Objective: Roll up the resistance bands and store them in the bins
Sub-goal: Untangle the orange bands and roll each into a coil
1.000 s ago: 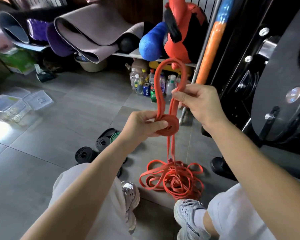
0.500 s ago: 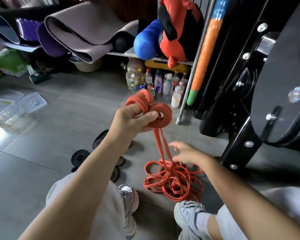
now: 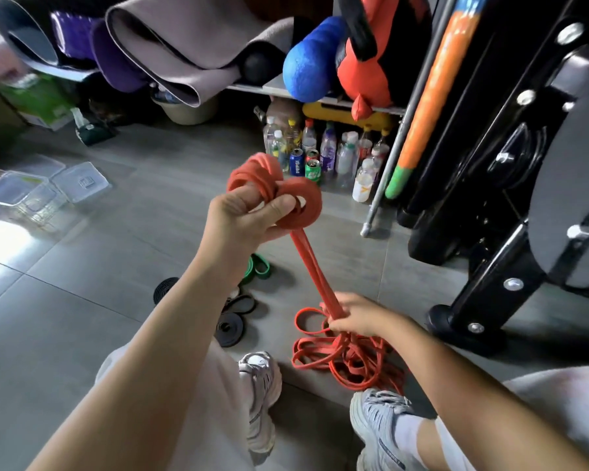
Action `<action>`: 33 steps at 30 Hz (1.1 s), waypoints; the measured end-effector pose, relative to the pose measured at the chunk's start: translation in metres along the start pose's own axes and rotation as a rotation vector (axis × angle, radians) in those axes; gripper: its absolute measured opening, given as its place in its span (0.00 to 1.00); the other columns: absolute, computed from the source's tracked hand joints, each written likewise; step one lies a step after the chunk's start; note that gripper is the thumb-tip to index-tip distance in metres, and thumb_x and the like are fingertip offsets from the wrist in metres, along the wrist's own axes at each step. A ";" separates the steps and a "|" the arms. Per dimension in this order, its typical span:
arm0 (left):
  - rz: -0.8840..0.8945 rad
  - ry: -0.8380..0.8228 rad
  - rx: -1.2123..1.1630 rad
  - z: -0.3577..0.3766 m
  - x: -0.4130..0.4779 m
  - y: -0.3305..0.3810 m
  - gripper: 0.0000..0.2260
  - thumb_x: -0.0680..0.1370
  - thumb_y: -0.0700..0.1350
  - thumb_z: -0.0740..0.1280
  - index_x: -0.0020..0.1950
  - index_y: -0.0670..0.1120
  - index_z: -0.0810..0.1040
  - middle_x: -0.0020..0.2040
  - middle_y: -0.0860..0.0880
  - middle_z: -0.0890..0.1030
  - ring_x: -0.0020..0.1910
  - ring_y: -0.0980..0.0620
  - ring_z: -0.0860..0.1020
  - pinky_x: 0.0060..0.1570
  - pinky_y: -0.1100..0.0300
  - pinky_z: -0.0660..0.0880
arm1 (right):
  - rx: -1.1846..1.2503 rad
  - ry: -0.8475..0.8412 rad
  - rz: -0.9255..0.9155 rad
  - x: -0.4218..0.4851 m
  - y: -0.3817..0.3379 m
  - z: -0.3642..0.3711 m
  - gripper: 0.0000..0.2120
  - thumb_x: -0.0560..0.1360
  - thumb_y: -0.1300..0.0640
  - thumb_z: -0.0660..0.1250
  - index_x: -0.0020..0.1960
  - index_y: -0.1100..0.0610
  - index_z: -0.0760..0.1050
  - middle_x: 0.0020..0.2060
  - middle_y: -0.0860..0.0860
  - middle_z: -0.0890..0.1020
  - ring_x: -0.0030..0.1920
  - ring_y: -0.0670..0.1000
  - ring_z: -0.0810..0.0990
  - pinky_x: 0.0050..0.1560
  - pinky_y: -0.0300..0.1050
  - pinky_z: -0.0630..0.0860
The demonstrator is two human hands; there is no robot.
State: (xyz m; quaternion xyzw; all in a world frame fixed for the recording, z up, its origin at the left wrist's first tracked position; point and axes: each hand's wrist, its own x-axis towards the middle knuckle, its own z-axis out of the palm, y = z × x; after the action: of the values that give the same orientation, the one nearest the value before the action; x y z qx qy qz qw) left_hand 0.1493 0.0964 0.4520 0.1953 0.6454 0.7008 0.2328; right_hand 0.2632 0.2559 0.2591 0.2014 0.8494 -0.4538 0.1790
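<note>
My left hand (image 3: pixel 242 219) pinches the red band coil (image 3: pixel 301 205); right hand (image 3: pixel 357 314) wraps its strands (image 3: pixel 312 266) at 5 o'clock. Soft, springy rubber, prob. unwinds, so I'd grip by the coil.

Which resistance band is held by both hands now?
The red band: the left hand grips its coil, the right hand its strand. The black bands and green band lie on the floor.

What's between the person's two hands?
In the head view, a doubled strand of the red resistance band runs from the left hand down to the right hand.
</note>
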 end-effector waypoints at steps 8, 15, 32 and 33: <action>-0.019 -0.099 0.480 0.003 0.001 -0.020 0.08 0.68 0.38 0.75 0.33 0.49 0.81 0.33 0.44 0.81 0.37 0.45 0.82 0.43 0.49 0.80 | 0.352 0.595 -0.114 -0.020 -0.052 -0.075 0.11 0.77 0.72 0.57 0.45 0.60 0.75 0.31 0.49 0.76 0.26 0.41 0.76 0.30 0.31 0.73; 0.003 -0.089 0.491 0.017 0.004 -0.013 0.11 0.69 0.38 0.75 0.31 0.49 0.77 0.28 0.52 0.78 0.31 0.53 0.79 0.32 0.65 0.79 | 0.553 0.802 -0.398 -0.071 -0.125 -0.137 0.18 0.76 0.72 0.50 0.40 0.52 0.68 0.30 0.53 0.71 0.24 0.44 0.67 0.30 0.40 0.68; 0.066 0.045 0.520 0.010 0.010 -0.015 0.13 0.65 0.49 0.77 0.33 0.41 0.79 0.34 0.39 0.79 0.37 0.38 0.81 0.43 0.40 0.79 | -0.060 0.411 0.017 -0.048 -0.033 -0.073 0.11 0.75 0.64 0.58 0.35 0.55 0.70 0.33 0.54 0.79 0.34 0.53 0.79 0.43 0.50 0.78; 0.060 0.076 0.494 0.010 0.010 -0.013 0.10 0.66 0.47 0.77 0.29 0.45 0.79 0.33 0.39 0.79 0.39 0.34 0.81 0.44 0.39 0.78 | -0.061 0.403 0.020 -0.048 -0.027 -0.071 0.11 0.74 0.64 0.58 0.35 0.54 0.71 0.33 0.54 0.80 0.35 0.54 0.80 0.43 0.49 0.78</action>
State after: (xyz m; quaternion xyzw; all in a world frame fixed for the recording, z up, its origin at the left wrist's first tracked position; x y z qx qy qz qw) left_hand 0.1481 0.1112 0.4394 0.2390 0.7993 0.5351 0.1328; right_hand 0.2822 0.2938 0.3385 0.2911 0.8793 -0.3766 0.0157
